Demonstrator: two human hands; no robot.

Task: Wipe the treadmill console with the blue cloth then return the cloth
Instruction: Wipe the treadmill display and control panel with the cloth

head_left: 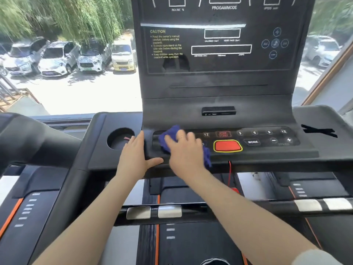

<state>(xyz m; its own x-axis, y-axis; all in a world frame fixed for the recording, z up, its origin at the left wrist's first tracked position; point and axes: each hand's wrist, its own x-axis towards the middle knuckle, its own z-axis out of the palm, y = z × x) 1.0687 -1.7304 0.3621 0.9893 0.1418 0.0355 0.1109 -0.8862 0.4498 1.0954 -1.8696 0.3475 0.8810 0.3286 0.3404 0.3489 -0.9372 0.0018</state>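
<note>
The one camera sat on my head, looking forward and down over my forearms at the treadmill console (219, 111), close enough to read its button labels. Its wide view also took in the window (66, 54) behind, facing parked cars (57, 58).

Big window (76, 54) straight ahead, bright daylight coming through. Outside: parked cars (57, 58) in a row far left, more cars (322, 50) far right, hanging green tree foliage (63, 16) above them. Orange-brown window frame (324, 73) runs diagonally at right. Metal stair railing (7, 90) outside, left edge.
</note>
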